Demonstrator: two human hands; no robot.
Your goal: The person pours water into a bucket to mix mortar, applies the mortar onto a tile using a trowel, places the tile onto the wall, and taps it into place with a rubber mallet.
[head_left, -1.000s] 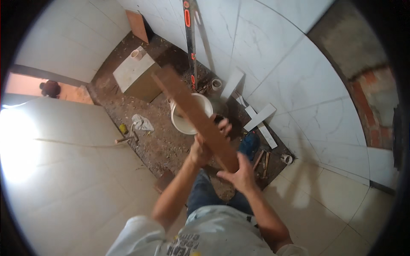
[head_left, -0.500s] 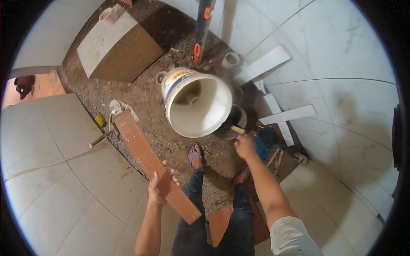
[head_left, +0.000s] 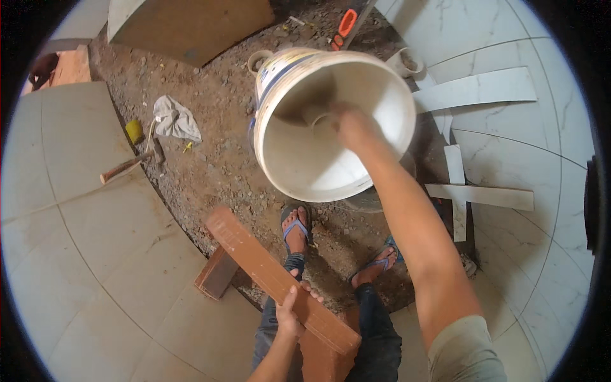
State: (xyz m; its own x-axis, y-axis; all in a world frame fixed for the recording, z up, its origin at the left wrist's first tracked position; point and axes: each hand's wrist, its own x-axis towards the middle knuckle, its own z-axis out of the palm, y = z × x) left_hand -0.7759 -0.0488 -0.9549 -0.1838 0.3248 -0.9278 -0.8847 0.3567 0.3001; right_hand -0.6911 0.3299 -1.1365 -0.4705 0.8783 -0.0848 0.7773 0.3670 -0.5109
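My left hand (head_left: 293,312) grips a long reddish-brown tile strip (head_left: 261,261) that lies diagonally across the bottom of the view, over my legs. My right hand (head_left: 353,127) reaches down inside a large white bucket (head_left: 382,153) tipped with its mouth toward me. Its blurred fingers are at a small pale round cup or fitting (head_left: 316,118) in the bucket, and I cannot make out their grip. Behind the bucket's lower right rim, a dark container (head_left: 363,205) is partly hidden. Another reddish tile piece (head_left: 216,274) lies left of the strip.
A hammer (head_left: 121,169), white cloth (head_left: 178,118) and yellow container (head_left: 135,132) lie left. Thin white tile offcuts (head_left: 477,196) lean by the marbled wall (head_left: 522,140). Behind stand a box-like block (head_left: 184,25), a level (head_left: 344,28) and a pipe piece (head_left: 404,62). My sandalled feet (head_left: 294,229) rest on rubble.
The tile strip was held high in both hands, then lowered in my left hand alone. My right hand has moved from near the bucket's lower right into it, and the bucket now looms larger.
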